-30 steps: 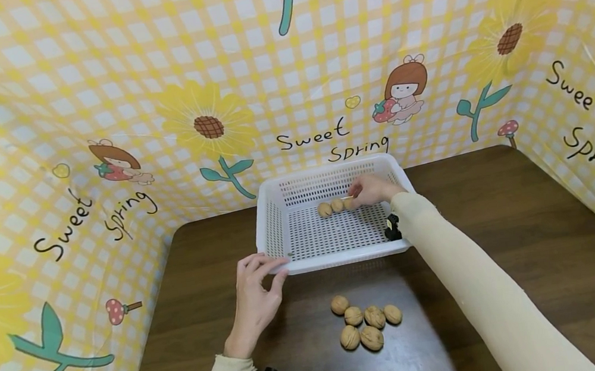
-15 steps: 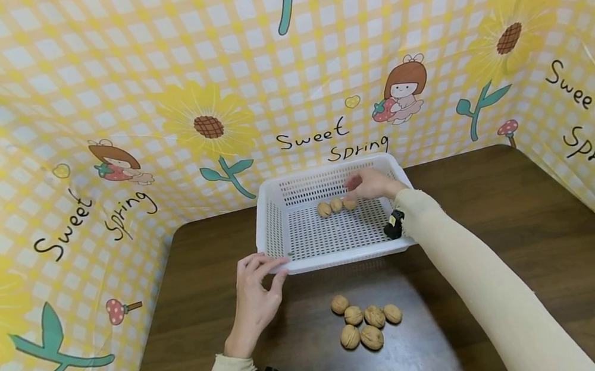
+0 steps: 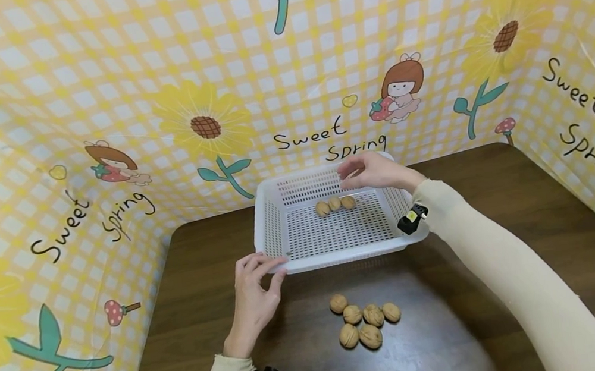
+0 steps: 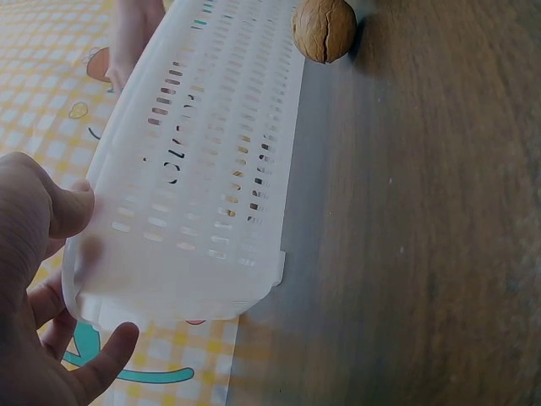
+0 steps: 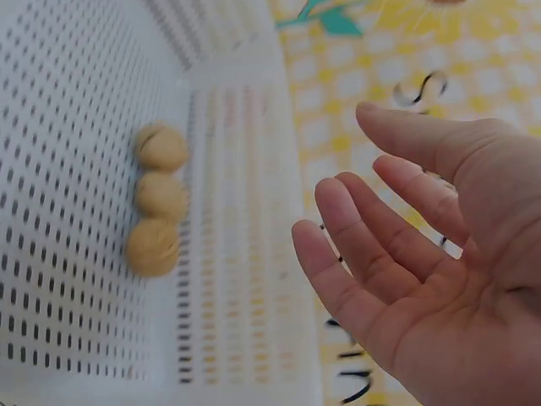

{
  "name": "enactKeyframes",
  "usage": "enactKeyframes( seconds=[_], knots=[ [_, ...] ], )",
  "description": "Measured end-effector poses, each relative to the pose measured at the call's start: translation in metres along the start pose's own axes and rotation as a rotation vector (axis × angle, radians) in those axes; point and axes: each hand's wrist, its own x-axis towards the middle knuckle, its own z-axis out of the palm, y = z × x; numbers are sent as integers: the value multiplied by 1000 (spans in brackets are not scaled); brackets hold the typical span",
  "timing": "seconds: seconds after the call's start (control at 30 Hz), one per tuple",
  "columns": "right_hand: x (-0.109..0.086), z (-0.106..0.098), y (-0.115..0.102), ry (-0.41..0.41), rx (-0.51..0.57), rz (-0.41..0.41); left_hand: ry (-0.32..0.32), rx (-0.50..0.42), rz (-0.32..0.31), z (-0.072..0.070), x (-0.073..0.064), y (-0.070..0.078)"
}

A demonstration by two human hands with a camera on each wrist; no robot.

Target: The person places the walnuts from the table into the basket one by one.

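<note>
A white perforated plastic basket (image 3: pixel 337 260) stands on the table, with three walnuts (image 3: pixel 334 204) in a row near its back wall. My left hand (image 3: pixel 257 300) pinches the basket's near left corner; in the left wrist view the thumb (image 4: pixel 72 210) lies on one side of the rim and fingers on the other. My right hand (image 3: pixel 374 172) is raised over the back right part of the basket. In the right wrist view its fingers (image 5: pixel 372 237) are relaxed and apart, holding nothing. Several more walnuts (image 3: pixel 370 336) lie grouped on the table in front of the basket.
The brown wooden table (image 3: pixel 207 248) carries everything. A yellow checked cloth (image 3: pixel 287 79) with flower prints rises behind and at both sides, close to the basket's back rim. Each wrist wears a black camera mount (image 3: pixel 412 220).
My right hand has let go of the rightmost walnut in the basket and lifted up and back from it. The left hand stays at the corner.
</note>
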Motion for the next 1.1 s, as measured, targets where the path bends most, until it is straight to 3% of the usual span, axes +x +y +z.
enactKeyframes(
  seconds=[0.37,0.67,0.93,1.1],
  knots=[
    [-41,15,-34,-39,23,-154,13,-10,13,-2,2,0],
    [-81,52,-38,-119,69,-280,-6,-5,0,0,0,1],
    [-119,95,-24,-221,8,-395,-6,-1,3,-1,-2,2],
    [-130,112,-1,-289,-34,-384,-2,-1,5,-1,-1,1]
  ],
)
